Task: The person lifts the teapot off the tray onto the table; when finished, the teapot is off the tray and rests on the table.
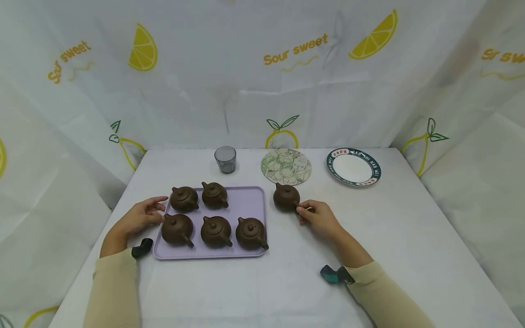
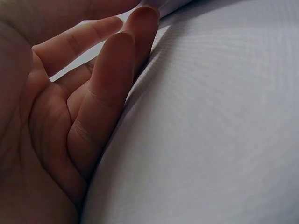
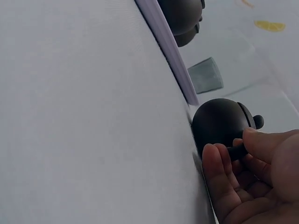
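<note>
Off the right side of the lilac tray point(image 1: 248, 200), a small brown teapot point(image 1: 285, 197) stands on the white table. My right hand point(image 1: 322, 219) pinches its stubby handle between thumb and fingers, and the right wrist view shows this grip on the dark teapot point(image 3: 219, 122) closely. Several similar brown teapots point(image 1: 215, 231) sit on the tray in two rows, two at the back and three in front. At the tray's left edge is my left hand point(image 1: 139, 219), fingers loosely bent beside the nearest teapots; whether they touch the tray is unclear.
A grey glass point(image 1: 226, 160) stands behind the tray. To its right lie a round patterned mat point(image 1: 286, 167), just behind the pinched teapot, and a plate with a green rim point(image 1: 374, 175). White printed cloth point(image 1: 246, 82) hangs around the table's back and sides.
</note>
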A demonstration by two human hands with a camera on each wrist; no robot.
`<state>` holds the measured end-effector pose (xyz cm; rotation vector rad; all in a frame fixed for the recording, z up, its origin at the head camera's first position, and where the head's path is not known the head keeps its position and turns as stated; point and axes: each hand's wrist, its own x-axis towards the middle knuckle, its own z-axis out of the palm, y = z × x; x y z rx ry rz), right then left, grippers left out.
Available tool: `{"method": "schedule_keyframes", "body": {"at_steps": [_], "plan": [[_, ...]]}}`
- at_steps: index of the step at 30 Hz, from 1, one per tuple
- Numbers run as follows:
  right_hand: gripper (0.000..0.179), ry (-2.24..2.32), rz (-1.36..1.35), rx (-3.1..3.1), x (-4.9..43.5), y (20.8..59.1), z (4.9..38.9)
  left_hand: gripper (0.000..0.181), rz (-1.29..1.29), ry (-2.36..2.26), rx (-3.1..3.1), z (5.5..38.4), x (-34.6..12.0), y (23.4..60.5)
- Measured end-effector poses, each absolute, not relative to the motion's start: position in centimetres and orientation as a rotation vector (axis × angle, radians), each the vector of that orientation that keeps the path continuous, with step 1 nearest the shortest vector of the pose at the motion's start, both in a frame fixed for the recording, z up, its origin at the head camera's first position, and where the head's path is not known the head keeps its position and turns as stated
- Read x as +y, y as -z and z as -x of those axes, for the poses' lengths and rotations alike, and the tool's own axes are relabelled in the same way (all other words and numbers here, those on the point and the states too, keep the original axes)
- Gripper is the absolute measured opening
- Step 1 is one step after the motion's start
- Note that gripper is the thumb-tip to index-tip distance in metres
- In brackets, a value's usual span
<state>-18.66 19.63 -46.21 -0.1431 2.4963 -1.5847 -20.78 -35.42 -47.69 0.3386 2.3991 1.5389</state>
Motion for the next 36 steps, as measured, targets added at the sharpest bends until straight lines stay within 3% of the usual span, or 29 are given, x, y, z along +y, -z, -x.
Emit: {"method": "schedule_keyframes", "body": {"at_steps": [12, 22, 36], "plan": [[0.030, 1.452, 0.117, 2.637, 20.2, 44.2, 18.6, 0.066, -0.340, -1.508, 2.447, 20.6, -35.7, 47.4], [0.016, 1.511, 0.446, 2.492, 15.9, 43.9, 16.3, 0.064, -0.362, -1.569, 2.392, 20.7, -35.4, 47.6], [0.019, 1.401, 0.645, 2.362, 12.7, 45.5, 13.7, 0.068, -0.294, -1.528, 2.415, 20.7, -35.2, 47.3]]}}
